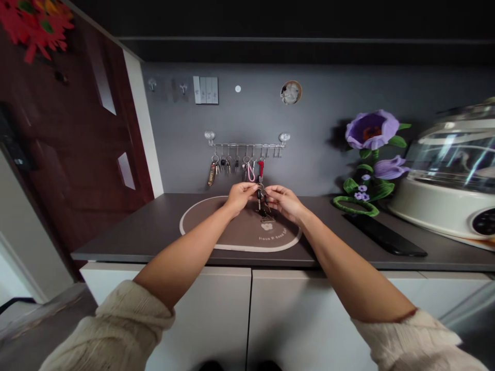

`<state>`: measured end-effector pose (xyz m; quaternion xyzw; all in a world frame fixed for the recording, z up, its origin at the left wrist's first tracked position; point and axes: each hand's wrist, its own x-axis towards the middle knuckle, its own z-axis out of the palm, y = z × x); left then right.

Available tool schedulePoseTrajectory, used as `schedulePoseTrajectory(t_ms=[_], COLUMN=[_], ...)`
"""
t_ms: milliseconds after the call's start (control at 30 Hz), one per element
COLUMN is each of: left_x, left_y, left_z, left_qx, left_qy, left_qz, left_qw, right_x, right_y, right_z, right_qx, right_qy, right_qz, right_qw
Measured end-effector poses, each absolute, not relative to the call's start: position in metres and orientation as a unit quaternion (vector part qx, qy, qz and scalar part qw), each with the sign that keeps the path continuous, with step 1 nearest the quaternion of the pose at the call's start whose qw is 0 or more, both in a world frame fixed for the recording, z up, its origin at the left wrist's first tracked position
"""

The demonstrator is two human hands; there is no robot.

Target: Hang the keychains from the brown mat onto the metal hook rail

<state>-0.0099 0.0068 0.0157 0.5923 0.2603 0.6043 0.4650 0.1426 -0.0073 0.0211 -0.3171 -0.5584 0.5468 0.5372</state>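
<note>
Between my two hands hangs a bunch of keys (260, 198) on a metal ring, held above a brown oval mat (209, 226) with a pale rim. Fingers of my left hand (243, 195) pinch the ring from the left. On the other side, my right hand (285, 202) is closed on the keys near the ring. Just behind and above them, a hook rail (247, 145) on the grey wall carries several key sets, among them a brown key fob (211, 174), a pink strap (251, 174) and a red key holder (261, 167).
Purple artificial flowers (373, 131) stand at the right on the dark counter (127, 226), beside a white appliance with a clear cover (444, 198). A black flat object, perhaps a phone (386, 236), lies before them. A dark red door (96, 154) is at the left.
</note>
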Motion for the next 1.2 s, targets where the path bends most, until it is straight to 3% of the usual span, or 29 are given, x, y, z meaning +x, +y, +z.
schedulePoseTrajectory(t_ms=[600,1200], left_x=[-0.006,-0.008], left_y=[0.000,0.007], left_z=[0.016,0.011], left_qx=[0.600,0.610], left_qy=[0.242,0.303], left_qz=[0.588,0.598], left_qw=[0.485,0.423], right_x=[0.142,0.139], right_y=[-0.001,-0.005], right_z=[0.016,0.046], right_qx=[-0.310,-0.344], right_qy=[-0.632,-0.594], right_qz=[0.400,0.374], right_qw=[0.586,0.624])
